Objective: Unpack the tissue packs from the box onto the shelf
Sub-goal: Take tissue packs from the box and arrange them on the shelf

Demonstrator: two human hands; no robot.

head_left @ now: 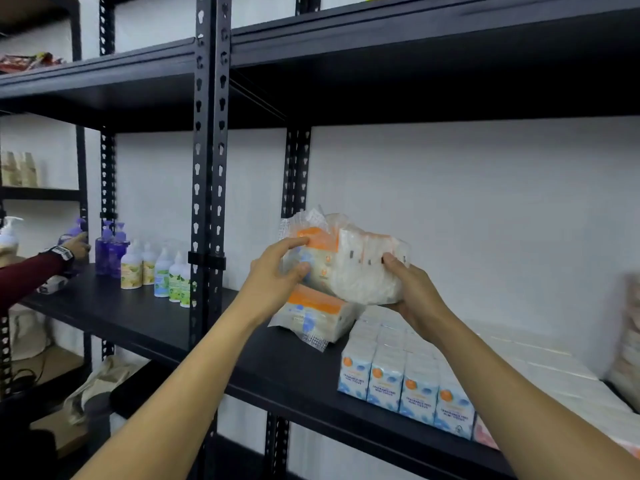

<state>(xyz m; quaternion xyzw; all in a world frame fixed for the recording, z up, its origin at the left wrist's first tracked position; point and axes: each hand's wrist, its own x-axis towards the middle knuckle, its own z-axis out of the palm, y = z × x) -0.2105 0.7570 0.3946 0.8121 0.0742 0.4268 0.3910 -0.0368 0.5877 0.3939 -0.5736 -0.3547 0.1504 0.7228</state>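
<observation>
Clear-wrapped tissue pack (349, 265) gripped by the left hand (277, 275) and right hand (412, 289), just above another pack (311, 315) on the black shelf (173, 317).

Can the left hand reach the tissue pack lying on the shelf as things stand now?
Probably not at once. The left hand and right hand both grip the held tissue pack, which hangs directly above the lying tissue pack on the shelf. It sits close below, but the hand must let go first.
</observation>
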